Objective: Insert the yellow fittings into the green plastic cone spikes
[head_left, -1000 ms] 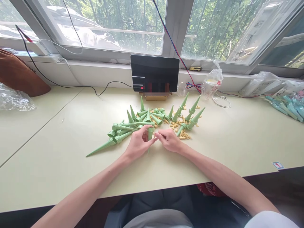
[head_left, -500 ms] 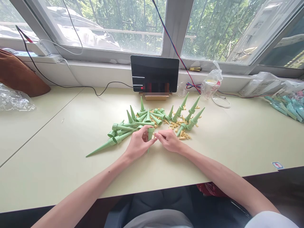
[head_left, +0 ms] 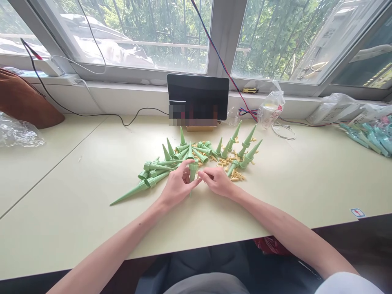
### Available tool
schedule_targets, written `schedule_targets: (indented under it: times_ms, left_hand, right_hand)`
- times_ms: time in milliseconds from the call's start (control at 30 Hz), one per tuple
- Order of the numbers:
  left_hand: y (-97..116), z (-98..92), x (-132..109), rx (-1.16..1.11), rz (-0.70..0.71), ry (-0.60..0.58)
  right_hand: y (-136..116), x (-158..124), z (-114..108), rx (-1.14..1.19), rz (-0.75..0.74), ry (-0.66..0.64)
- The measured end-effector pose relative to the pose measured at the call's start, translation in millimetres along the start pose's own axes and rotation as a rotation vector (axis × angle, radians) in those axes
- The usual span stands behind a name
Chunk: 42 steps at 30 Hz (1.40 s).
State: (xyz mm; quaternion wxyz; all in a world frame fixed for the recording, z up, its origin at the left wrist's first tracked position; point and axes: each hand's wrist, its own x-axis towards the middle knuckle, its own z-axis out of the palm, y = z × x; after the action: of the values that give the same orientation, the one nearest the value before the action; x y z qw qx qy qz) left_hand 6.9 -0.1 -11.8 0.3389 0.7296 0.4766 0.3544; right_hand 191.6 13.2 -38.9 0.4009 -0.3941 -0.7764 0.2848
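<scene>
My left hand point(head_left: 177, 181) grips a green plastic watering spike point(head_left: 192, 173) between thumb and fingers, its capped end up and its point down. Just to the right, my right hand point(head_left: 218, 180) is pinched close against the side of that spike. A small pale yellow piece point(head_left: 198, 173) shows at the right fingertips, mostly hidden by them. Behind and left of my hands lies a heap of green spikes point(head_left: 159, 165), one long spike point(head_left: 130, 193) pointing toward the front left. Several spikes with yellow pieces fitted point(head_left: 249, 154) stand at the right among loose yellow pegs point(head_left: 237, 175).
A dark tablet point(head_left: 197, 96) leans on a cardboard stand point(head_left: 199, 128) at the back, its black cable point(head_left: 143, 109) running left. Plastic bags point(head_left: 271, 108) and a white cable point(head_left: 284, 131) lie back right. A brown bag point(head_left: 27, 100) stands at the left.
The camera view has shifted slightly. Both hands keep almost the same pose, with the spike in the left and the right fingertips against its side.
</scene>
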Motion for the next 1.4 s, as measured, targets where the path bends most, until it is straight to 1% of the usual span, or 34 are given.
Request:
schedule_targets:
  times_ms: [200,333,467,600,800,1000,1267,1400]
  left_hand:
    - [-0.6,-0.9,-0.3,-0.007,-0.008,-0.042]
    - [0.4,-0.8,-0.6,-0.012,-0.024,-0.057]
    - [1.3,-0.4,-0.9,-0.020,-0.012,-0.099]
    - [-0.6,1.4,-0.9,0.020,0.030,-0.120]
    - [-4.2,3.6,-0.6,0.055,0.077,-0.126]
    - [-3.7,3.9,-0.4,0.071,0.089,-0.090]
    - [-6.2,2.4,0.1,0.138,0.117,-0.016]
    - [-6.1,1.8,-0.2,0.111,0.147,0.020]
  right_hand:
    - [1.1,0.8,-3.9,-0.080,0.013,0.025]
    - [-1.9,2.5,-7.2,-0.069,0.021,0.069]
    - [-2.2,3.2,-8.4,-0.039,-0.030,0.113]
    - [0.6,3.1,-7.6,-0.070,-0.093,0.096]
    - [4.6,3.2,-6.3,-0.083,-0.130,0.070]
    - [6.0,3.8,-6.8,-0.083,-0.118,0.081]
    - [12.6,6.3,-9.8,-0.148,-0.031,0.200]
    - [14.8,6.5,-9.1,-0.148,-0.002,0.212]
